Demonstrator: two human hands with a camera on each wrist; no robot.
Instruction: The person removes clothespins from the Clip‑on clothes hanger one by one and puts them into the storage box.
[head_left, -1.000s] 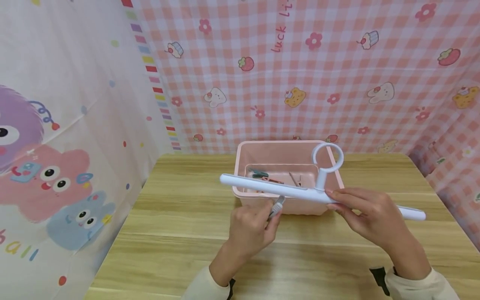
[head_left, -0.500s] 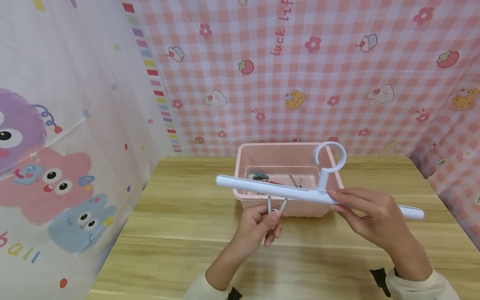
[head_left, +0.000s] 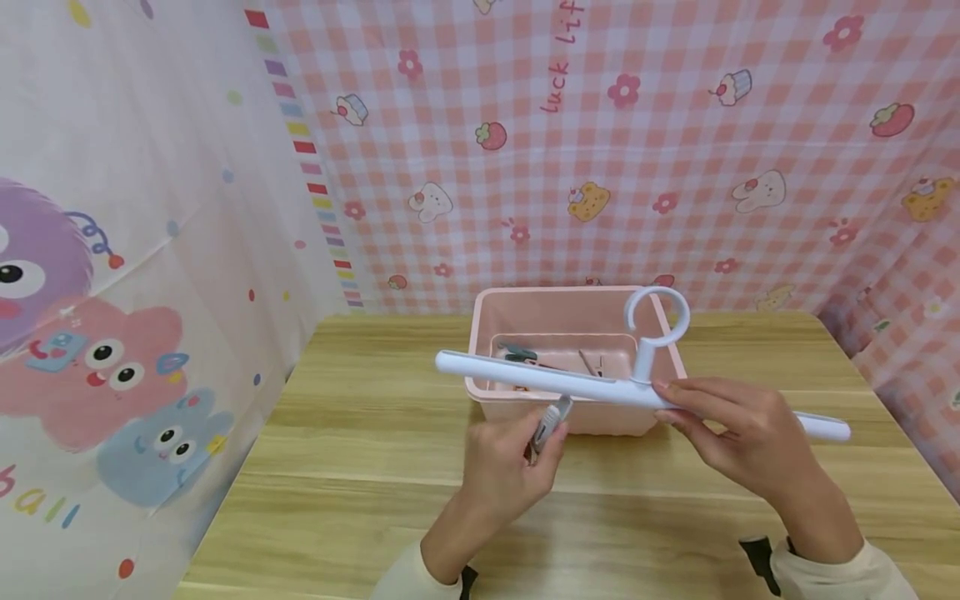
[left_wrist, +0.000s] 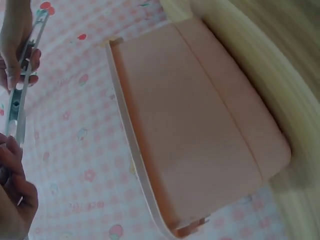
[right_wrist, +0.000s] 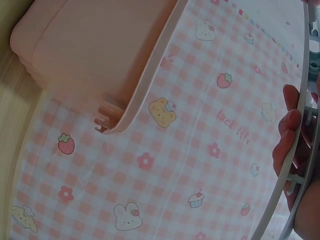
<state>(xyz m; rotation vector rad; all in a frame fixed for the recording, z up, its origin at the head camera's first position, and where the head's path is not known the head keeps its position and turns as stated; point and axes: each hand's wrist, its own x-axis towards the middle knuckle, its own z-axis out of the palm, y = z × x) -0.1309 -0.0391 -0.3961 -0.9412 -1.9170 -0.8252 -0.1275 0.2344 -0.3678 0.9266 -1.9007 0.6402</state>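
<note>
- A long white hanger bar [head_left: 600, 387] with a ring hook is being held level above the front edge of a pink bin [head_left: 573, 308], grasped by the right hand [head_left: 738, 433] near the hook.
- A small grey clip [head_left: 551, 417] is being pinched by the left hand [head_left: 506, 467], just under the bar.
- The bin is being supported by a wooden table [head_left: 337, 467].
</note>
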